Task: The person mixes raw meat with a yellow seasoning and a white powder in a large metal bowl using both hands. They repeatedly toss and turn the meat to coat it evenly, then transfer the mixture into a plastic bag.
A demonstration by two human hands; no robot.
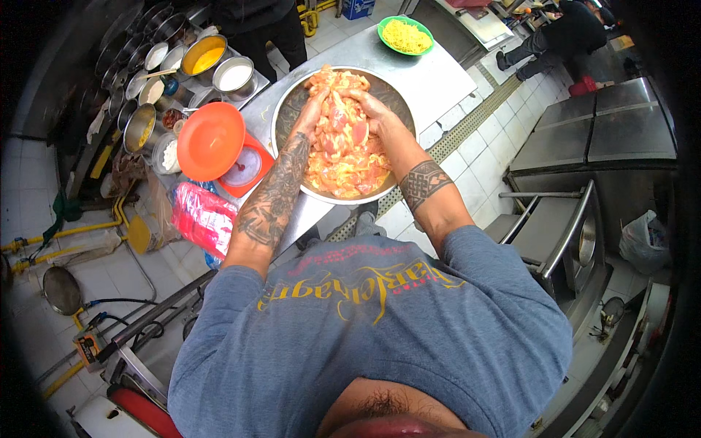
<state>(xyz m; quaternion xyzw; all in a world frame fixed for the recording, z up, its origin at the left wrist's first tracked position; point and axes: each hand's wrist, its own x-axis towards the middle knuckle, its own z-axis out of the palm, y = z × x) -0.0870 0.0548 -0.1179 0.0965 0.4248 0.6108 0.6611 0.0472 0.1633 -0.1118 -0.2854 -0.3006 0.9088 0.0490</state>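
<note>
Raw, orange-tinted chicken pieces (348, 148) fill much of a wide round metal bowl (401, 109) in front of me. Both my hands are inside the bowl, gripping a heap of the meat from its two sides. My left hand (314, 111) presses against the heap's left side, its fingers partly buried. Opposite it, my right hand (373, 108) curves over the right side, with the fingertips pointing inward. Beside the bowl on the left, an orange plastic plate (211, 137) rests on an orange kitchen scale (263, 159), covering part of it.
The metal table (446, 82) carries a green bowl of yellow noodles (406, 37) at its far end. Pots of yellow liquid (207, 56) and white contents (234, 75) crowd the left. A pink plastic-wrapped package (204, 216) lies nearer me. One person (263, 33) stands across the table; another (564, 41) is farther right.
</note>
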